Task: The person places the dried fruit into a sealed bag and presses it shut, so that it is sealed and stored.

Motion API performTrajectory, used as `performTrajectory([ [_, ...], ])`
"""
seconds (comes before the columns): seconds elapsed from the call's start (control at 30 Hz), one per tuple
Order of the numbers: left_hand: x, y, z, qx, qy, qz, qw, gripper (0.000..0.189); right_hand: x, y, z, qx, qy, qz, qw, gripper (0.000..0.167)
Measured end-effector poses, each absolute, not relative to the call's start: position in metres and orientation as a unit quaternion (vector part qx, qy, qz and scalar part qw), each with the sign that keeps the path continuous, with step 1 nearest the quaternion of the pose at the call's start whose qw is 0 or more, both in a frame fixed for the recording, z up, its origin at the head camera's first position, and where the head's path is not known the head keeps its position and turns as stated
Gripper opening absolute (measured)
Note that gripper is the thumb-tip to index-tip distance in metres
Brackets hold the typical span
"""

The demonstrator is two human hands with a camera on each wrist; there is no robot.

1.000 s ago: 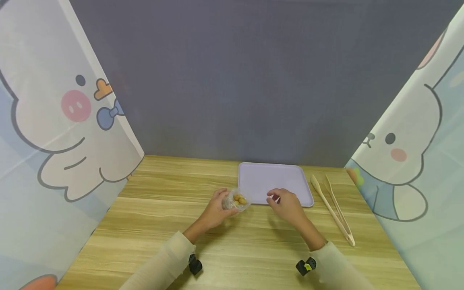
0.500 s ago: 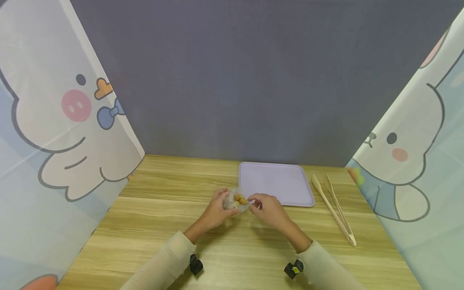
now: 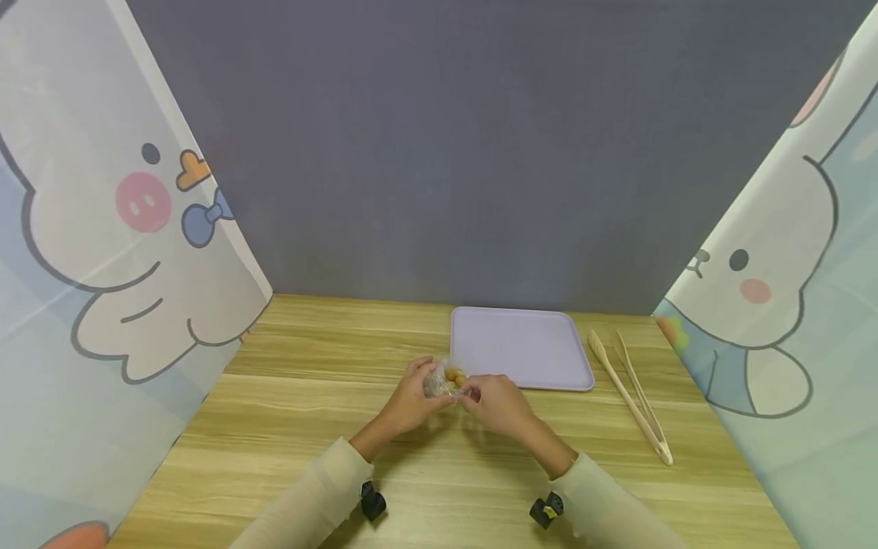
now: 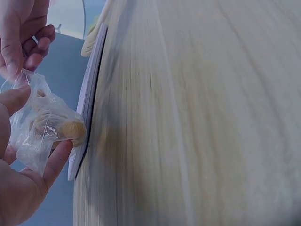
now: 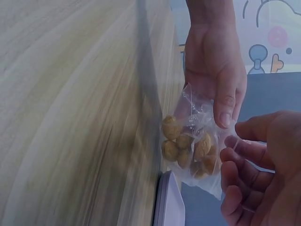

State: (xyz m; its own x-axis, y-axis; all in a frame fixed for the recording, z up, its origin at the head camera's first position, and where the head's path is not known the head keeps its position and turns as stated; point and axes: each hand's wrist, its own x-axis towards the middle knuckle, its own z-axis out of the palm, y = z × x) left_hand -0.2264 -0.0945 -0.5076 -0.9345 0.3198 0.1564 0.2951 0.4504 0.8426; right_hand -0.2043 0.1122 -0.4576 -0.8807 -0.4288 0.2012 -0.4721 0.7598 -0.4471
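My left hand (image 3: 409, 402) holds a small clear plastic bag (image 3: 439, 383) above the table, its thumb and fingers around the side. Several round, tan-brown pieces (image 5: 202, 146) sit in the bag; their kind is unclear, and they look like small nuts or balls. At the bag's right edge, my right hand (image 3: 503, 408) pinches the thin plastic between thumb and forefinger, its other fingers curled in the right wrist view. The left wrist view shows the crumpled plastic between both hands, with a piece (image 4: 73, 130) near a left fingertip.
A flat lilac tray (image 3: 521, 347) lies on the wood-grain table (image 3: 329, 343) just behind the hands. Light wooden tongs (image 3: 631, 396) lie to its right. A grey panel (image 3: 439, 152) stands at the back, with cartoon-printed sheets (image 3: 137, 229) along both sides.
My right hand has come left from over the tray's front edge to the bag and taken its edge, drawing it slightly toward me. The left hand has stayed nearly in place.
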Motion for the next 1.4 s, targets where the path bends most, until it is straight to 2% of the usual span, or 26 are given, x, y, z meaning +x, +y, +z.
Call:
performTrajectory([
  [0.23,-0.226,-0.093,-0.509,0.181,0.852,0.49,0.013,0.071,-0.204,0.11,-0.457,0.242,-0.938,0.235,0.077,0.012],
  [0.47,-0.225,-0.093,-0.507,0.178,0.856,0.485,0.024,0.071,-0.209,0.114,-0.455,0.245,-0.919,0.262,0.164,0.008],
  [0.6,-0.224,-0.094,-0.507,0.183,0.85,0.492,0.047,0.074,-0.212,0.118,-0.45,0.258,-0.906,0.274,0.195,0.005],
  [0.77,-0.223,-0.094,-0.507,0.183,0.836,0.511,0.073,0.069,-0.214,0.124,-0.443,0.27,-0.901,0.281,0.192,0.007],
  [0.93,-0.223,-0.096,-0.51,0.196,0.802,0.554,0.103,0.053,-0.216,0.134,-0.433,0.277,-0.895,0.293,0.19,0.008],
  [1.23,-0.222,-0.101,-0.511,0.191,0.814,0.532,0.136,0.048,-0.222,0.153,-0.42,0.326,-0.876,0.31,0.174,0.009],
  [1.4,-0.225,-0.103,-0.513,0.19,0.826,0.513,0.134,0.048,-0.223,0.158,-0.42,0.351,-0.864,0.317,0.175,0.006],
])
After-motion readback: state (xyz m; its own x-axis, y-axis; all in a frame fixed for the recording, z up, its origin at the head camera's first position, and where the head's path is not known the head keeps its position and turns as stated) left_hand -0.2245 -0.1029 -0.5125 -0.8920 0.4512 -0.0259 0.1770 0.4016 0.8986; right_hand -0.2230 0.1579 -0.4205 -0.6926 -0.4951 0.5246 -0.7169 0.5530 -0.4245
